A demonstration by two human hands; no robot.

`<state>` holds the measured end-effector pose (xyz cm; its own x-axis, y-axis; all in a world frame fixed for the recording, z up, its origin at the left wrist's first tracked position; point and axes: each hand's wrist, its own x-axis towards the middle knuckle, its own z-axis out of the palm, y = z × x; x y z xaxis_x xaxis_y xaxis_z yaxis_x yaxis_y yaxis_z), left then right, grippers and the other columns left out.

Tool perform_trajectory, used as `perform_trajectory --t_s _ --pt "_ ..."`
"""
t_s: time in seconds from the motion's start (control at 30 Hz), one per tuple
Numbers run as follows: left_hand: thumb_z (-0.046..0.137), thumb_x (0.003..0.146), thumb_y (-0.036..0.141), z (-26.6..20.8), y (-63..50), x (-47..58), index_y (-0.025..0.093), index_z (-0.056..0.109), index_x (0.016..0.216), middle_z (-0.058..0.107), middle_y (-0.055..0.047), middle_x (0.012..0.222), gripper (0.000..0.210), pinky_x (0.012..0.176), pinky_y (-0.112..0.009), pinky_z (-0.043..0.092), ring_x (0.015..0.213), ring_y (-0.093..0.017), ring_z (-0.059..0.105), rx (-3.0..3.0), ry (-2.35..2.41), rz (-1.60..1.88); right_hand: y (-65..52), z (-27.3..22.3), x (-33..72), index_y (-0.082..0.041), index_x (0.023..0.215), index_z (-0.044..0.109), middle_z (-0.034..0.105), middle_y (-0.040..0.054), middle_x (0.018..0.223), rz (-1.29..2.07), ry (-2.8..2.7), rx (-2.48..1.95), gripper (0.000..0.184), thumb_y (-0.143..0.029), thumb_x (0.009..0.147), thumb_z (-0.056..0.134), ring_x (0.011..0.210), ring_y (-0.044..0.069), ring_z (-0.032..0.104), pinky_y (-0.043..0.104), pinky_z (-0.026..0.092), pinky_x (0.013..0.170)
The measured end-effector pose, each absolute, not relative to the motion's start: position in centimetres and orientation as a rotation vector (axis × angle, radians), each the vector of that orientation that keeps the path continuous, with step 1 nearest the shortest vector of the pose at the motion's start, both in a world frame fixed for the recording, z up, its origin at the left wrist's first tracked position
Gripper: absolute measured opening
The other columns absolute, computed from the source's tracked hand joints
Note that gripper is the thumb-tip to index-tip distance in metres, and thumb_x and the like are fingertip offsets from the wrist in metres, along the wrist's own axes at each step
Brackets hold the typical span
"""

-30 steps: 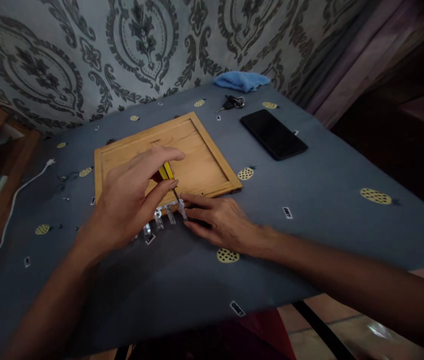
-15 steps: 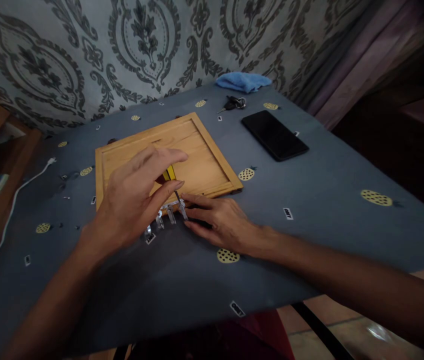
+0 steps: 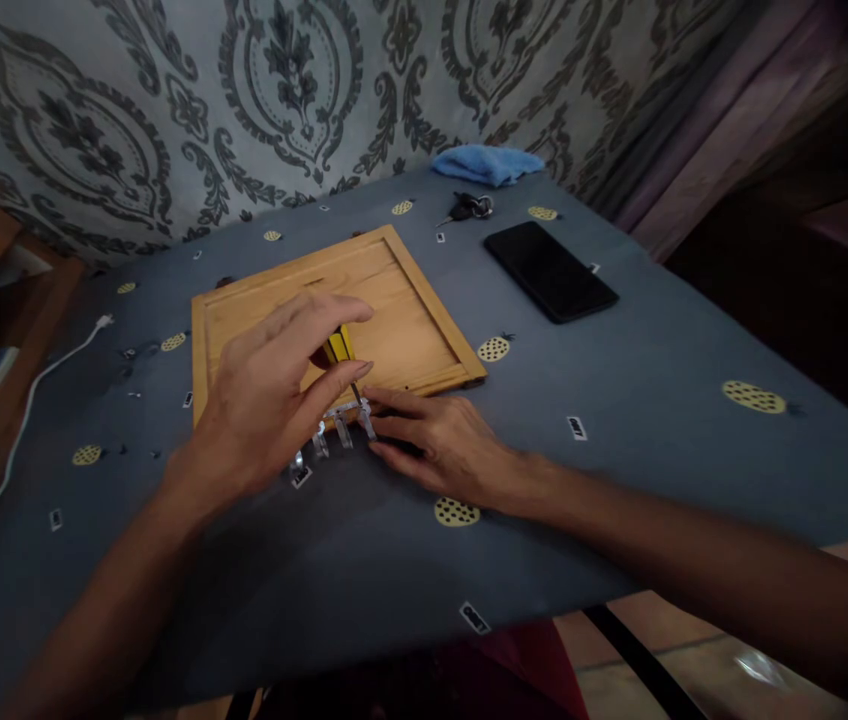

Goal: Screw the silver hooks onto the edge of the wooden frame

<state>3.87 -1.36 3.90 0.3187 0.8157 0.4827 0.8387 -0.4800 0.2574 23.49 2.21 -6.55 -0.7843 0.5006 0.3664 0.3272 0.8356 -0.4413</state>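
Note:
My left hand point(image 3: 263, 385) is closed round the yellow-and-black handle of a screwdriver point(image 3: 340, 343), its thumb lying near the shaft. The shaft points down, its tip at the right end of a shiny metal hook rack point(image 3: 343, 432) with several hooks. Along the near edge of a framed wooden board point(image 3: 401, 335), the rack lies with its hooks hanging toward me. My right hand point(image 3: 458, 447) grips the rack's right end with its fingertips. The palm of my left hand hides part of the board and the handle's top.
A black phone point(image 3: 550, 272) lies right of the board, with keys point(image 3: 469, 207) and a blue cloth point(image 3: 488, 163) behind. Small screws or bits point(image 3: 134, 394) are scattered at the left. A white cable point(image 3: 34, 385) runs beside the wooden shelf point(image 3: 26, 290).
The screwdriver handle has turned slightly in my left hand, whose fingers shifted a little. My right hand and the hook rack stay in place.

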Motion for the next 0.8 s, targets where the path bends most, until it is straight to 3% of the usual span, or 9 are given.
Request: perform_trajectory --t_s 0.3,0.43,0.57,0.7,0.8 --pt "0.063 0.092 0.023 3.8 -1.4 3.8 0.021 0.063 0.116 0.072 -0.004 0.108 0.024 0.082 -0.030 0.056 0.092 -0.018 0.069 -2.577 -1.674 -1.038 2.2 -6.6 23.5 -0.018 0.109 0.075 0.066 0.0121 0.136 0.509 -2.535 -0.614 0.024 -0.028 0.098 0.057 0.094 0.024 0.074 0.035 0.057 0.072" --pt "0.054 0.098 0.025 3.8 -1.5 4.8 0.020 0.061 0.104 0.067 -0.004 0.096 0.010 0.080 -0.029 0.054 0.092 -0.017 0.066 -2.672 -1.845 -1.419 2.2 -6.6 23.4 -0.018 0.106 0.076 0.068 0.0116 0.132 0.510 -2.540 -0.606 0.024 -0.029 0.098 0.056 0.092 0.023 0.074 0.035 0.058 0.074" --pt "0.046 0.102 0.035 3.2 -1.0 6.3 0.022 0.061 0.094 0.053 0.001 0.074 0.021 0.076 -0.030 0.053 0.072 -0.013 0.056 -2.643 -1.901 -1.978 2.2 -6.5 23.3 -0.018 0.106 0.076 0.067 0.0112 0.134 0.509 -2.554 -0.621 0.023 -0.029 0.098 0.057 0.092 0.023 0.074 0.035 0.058 0.076" --pt "0.050 0.100 0.043 2.6 0.1 7.4 0.022 0.060 0.080 0.032 0.006 0.058 0.032 0.049 -0.025 0.034 0.050 -0.010 0.031 -2.515 -1.829 -2.455 2.2 -6.5 23.4 -0.019 0.107 0.076 0.068 0.0103 0.134 0.488 -2.560 -0.622 0.023 -0.028 0.097 0.057 0.091 0.023 0.075 0.034 0.057 0.073" --pt "0.052 0.099 0.045 2.6 0.9 8.0 0.023 0.057 0.075 0.023 0.008 0.051 0.034 0.043 -0.025 0.023 0.043 -0.009 0.021 -2.436 -1.848 -2.584 2.2 -6.5 23.4 -0.019 0.106 0.076 0.067 0.0103 0.135 0.491 -2.556 -0.612 0.022 -0.028 0.097 0.058 0.091 0.022 0.074 0.034 0.056 0.072"
